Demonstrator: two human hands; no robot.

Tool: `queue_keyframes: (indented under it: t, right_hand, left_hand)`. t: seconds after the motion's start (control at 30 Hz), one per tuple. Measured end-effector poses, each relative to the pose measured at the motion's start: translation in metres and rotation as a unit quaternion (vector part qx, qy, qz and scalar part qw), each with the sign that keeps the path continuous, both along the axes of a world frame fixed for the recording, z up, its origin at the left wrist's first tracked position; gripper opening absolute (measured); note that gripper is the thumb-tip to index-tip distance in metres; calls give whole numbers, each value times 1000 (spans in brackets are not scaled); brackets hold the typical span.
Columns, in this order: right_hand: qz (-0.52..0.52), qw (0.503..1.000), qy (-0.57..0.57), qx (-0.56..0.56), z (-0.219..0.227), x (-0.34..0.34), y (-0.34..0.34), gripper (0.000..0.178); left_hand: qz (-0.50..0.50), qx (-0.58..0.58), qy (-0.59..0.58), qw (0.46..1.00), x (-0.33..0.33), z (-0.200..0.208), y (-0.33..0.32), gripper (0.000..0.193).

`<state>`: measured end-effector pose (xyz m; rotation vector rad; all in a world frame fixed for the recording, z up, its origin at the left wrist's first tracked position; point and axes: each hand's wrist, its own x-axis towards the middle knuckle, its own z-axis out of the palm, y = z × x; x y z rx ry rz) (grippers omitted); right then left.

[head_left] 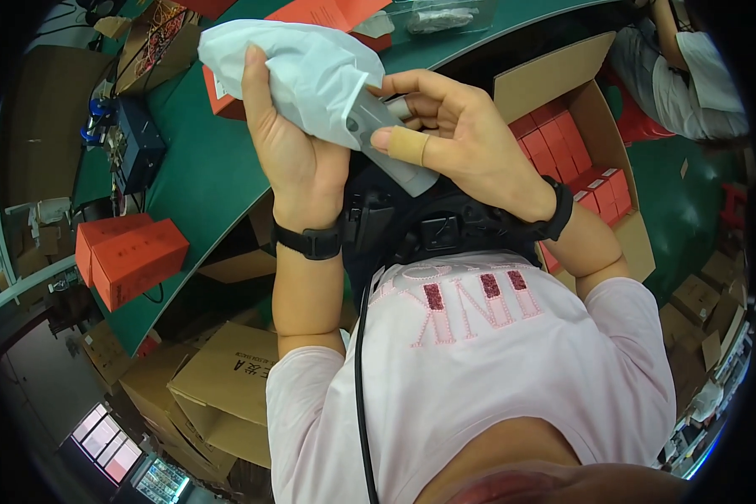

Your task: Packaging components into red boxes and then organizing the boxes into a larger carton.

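Observation:
A soft white bag is held up in front of my chest over the edge of the green table. My left hand grips it, the thumb lying across its near side. Out of the bag's open end sticks a smooth grey plastic piece with a rounded end; the rest of it is hidden inside. My right hand is closed at that opening, its thumb pressed on the grey plastic piece and its forefinger at the bag's edge. A tan bandage wraps the right thumb.
Orange-red boxes stand at the left of the green table, near a blue device. An open carton of several red boxes is at my right. Another person sits beyond it. Brown cartons lie lower left.

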<state>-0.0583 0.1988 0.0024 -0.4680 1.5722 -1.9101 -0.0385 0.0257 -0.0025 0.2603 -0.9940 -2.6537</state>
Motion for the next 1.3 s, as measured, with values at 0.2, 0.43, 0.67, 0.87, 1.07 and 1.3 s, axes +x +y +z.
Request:
queue_keyframes:
  t: [0.2,0.43,0.67,0.87,1.07,1.3]
  right_hand:
    - [-48,994,89,48,-8,-2,-2,43]
    - [-21,999,22,26,1,-7,7,44]
    - [-24,1000,7,-12,5,-2,11,59]
    - [-62,997,3,-35,7,0,10,67]
    - [-55,996,2,-69,6,-2,12,82]
    - [-121,977,91,-151,8,-17,-1,70]
  left_hand:
    - [2,61,-17,998,-3,-1,-3,38]
    - [-149,233,16,961,0,-17,-56,45]
    - [-204,299,64,930,4,-6,-54,48]
    - [-199,301,76,930,1,-4,-52,49]
    - [-98,109,52,988,0,18,-29,49]
    - [35,-253,20,967,3,14,52,64]
